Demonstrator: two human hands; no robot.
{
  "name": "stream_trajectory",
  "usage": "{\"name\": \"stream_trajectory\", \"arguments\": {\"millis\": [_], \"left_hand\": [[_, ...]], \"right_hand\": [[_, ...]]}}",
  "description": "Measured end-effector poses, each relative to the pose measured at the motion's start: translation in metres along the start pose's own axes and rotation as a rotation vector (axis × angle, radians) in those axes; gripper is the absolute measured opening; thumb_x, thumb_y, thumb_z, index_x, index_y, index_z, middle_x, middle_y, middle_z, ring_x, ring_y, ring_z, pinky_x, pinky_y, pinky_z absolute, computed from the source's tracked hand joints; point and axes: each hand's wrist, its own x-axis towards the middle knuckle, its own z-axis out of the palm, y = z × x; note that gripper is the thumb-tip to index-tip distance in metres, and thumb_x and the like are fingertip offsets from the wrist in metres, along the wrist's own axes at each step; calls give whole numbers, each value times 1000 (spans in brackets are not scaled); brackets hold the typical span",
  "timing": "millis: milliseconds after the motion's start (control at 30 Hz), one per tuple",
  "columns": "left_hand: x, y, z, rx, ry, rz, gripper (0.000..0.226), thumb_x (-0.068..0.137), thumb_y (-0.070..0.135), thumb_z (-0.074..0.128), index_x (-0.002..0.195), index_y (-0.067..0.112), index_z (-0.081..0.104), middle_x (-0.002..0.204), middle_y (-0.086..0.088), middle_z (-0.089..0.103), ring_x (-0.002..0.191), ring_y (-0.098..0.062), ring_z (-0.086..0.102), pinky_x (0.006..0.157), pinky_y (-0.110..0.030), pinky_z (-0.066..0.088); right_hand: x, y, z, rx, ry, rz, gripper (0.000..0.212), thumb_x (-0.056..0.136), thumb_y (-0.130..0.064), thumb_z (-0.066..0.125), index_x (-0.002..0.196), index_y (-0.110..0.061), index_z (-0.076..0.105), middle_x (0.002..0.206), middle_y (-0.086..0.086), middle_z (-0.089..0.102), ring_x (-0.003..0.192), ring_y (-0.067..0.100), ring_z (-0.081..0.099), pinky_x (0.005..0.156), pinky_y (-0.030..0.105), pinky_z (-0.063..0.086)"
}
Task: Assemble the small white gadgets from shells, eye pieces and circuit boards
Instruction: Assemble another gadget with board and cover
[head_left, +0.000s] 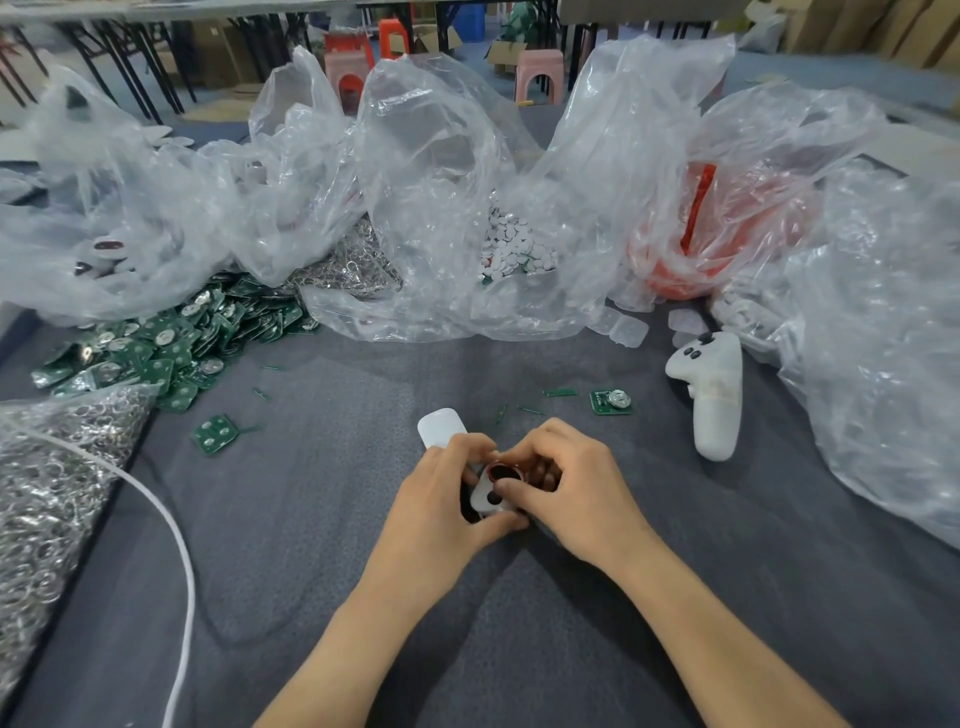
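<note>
- On the grey cloth-covered counter (337, 519) before me, crumpled clear plastic bags (441, 171) stand in a row along the far side. One holds small white discs (511, 249), another something red (691, 244).
- At the left, a heap of green circuit boards (171, 343) spills out from under the bags. Nearer me lies a pile of small silvery metal rings (47, 493), with a white cable (176, 530) curving past it.
- A single board (611, 401) lies apart on the right, near a white handheld controller (711, 395).
- Beyond the counter, the room shows pink stools (540, 73), dark table legs and cardboard boxes (857, 26).
- The white shell (485, 496) sits low in the middle of the counter, between both my grips. It is rounded, with a dark round spot on its face. A dark eye piece (503, 472) with a reddish rim sits at its upper end.
- My left grip (441, 499) curls round the shell from the left, thumb along its lower edge.
- My right grip (571, 488) pinches it, thumb pressed just below the eye piece and fingers curled behind.
- A second shell (441, 427) lies on the cloth just behind my left fingers.
</note>
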Motion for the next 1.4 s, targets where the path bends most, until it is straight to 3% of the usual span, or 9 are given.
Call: {"name": "stream_trajectory", "arguments": {"millis": [400,600,767,967,1400], "left_hand": [[-1,3,0,-8,46,7,55,61,31,87,95,45,46,94,14,60,86,5,53,70,-6,38],[-4,3,0,50,93,26,52,60,31,88,106,26,64,93,25,58,86,1,57,77,-8,41],[-4,6,-1,56,101,38,51,61,30,88,106,23,66,94,18,61,84,3,57,77,-8,42],[-4,11,-2,74,96,49,46,65,28,86,107,19,68,106,8,66,95,-10,61,84,-21,46],[-4,13,-1,101,92,82,47,65,19,86,108,6,72,112,-2,70,104,-18,60,91,-18,41]], "right_hand": [[5,-1,-1,62,-44,96,14,71,-9,81,82,-7,73,79,1,58,64,2,50,63,13,41],[3,3,4,49,22,103,13,70,-11,82,74,-17,71,76,-4,57,64,1,53,62,10,40],[0,6,5,32,46,65,14,70,-13,82,77,-17,70,74,-8,56,66,-2,53,61,9,38],[0,5,6,35,58,67,15,70,-12,81,74,-19,68,75,-5,57,64,-1,54,61,12,41],[1,8,7,-8,79,69,15,69,-15,81,81,-16,72,79,-4,62,65,5,57,65,19,47]]}}
